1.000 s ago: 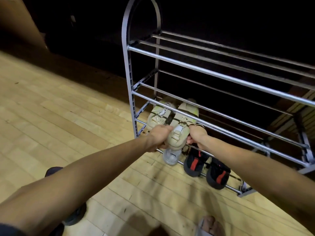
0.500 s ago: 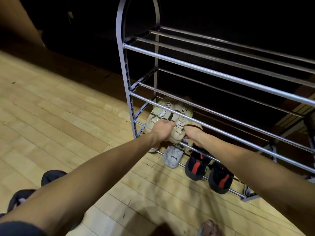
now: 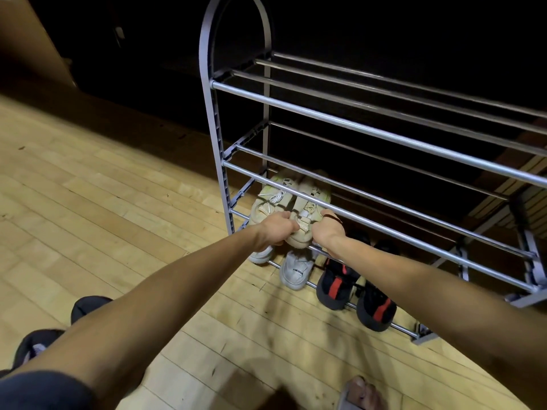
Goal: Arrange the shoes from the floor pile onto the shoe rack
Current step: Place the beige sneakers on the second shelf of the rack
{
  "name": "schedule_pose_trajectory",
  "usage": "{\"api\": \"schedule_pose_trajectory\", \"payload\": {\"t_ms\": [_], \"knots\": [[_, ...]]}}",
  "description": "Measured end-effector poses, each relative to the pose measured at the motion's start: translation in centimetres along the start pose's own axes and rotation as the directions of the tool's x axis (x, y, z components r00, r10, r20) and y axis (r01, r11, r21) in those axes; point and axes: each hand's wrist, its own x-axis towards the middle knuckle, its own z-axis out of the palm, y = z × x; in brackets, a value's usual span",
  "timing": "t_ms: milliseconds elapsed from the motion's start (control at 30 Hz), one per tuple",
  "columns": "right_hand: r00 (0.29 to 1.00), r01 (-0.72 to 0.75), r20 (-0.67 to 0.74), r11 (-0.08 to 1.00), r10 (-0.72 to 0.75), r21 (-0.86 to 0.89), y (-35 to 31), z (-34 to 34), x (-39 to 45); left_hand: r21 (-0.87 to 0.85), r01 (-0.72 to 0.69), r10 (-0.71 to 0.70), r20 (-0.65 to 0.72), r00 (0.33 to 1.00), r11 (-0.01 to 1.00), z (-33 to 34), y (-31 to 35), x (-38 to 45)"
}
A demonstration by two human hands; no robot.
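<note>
Floor: pale wood planks [image 3: 97,208], worn, with a dark unlit room behind the rack.
Shoe rack: grey metal frame [image 3: 217,149] with an arched side and round chrome bars in tiers.
Change: compared with one second before, the beige sneaker [image 3: 307,208] sits deeper under the middle bar, next to its pair [image 3: 270,199]; both hands went forward with it.
Direction: its long axis runs front to back, heel toward the person, toe into the rack, slightly tilted up.
Left hand [image 3: 275,232]: grip closed around the heel from the left side.
Right hand [image 3: 327,229]: grip closed on the heel's right side.
Material: chunky padded beige upper, thick sole, white laces.
Below: white sneaker [image 3: 294,272] and two black-red shoes [image 3: 337,287] on the lowest bars.
</note>
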Motion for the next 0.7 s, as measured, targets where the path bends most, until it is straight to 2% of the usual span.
{"api": "schedule_pose_trajectory", "payload": {"t_ms": [233, 367, 567, 700], "knots": [[0.999, -0.016, 0.041, 0.995, 0.012, 0.101, 0.7, -0.7, -1.0, -0.039, 0.026, -0.025, 0.037, 0.999, 0.999, -0.5, -0.6, -0.1], [0.999, -0.006, 0.034, 0.997, 0.003, 0.076, 1.2, -1.1, -1.5, -0.066, 0.032, -0.028, 0.055, 0.998, 0.997, 0.0, -0.6, -0.2], [0.999, 0.015, 0.044, 0.998, -0.018, 0.068, 1.3, -0.7, -1.6, -0.072, 0.042, -0.040, 0.036, 0.999, 0.996, 0.6, -0.9, 0.4], [0.995, 0.024, 0.100, 0.998, -0.030, 0.065, 0.9, -1.0, -1.3, -0.098, 0.012, -0.016, -0.036, 0.999, 0.995, 0.3, -0.6, 1.1]]}}
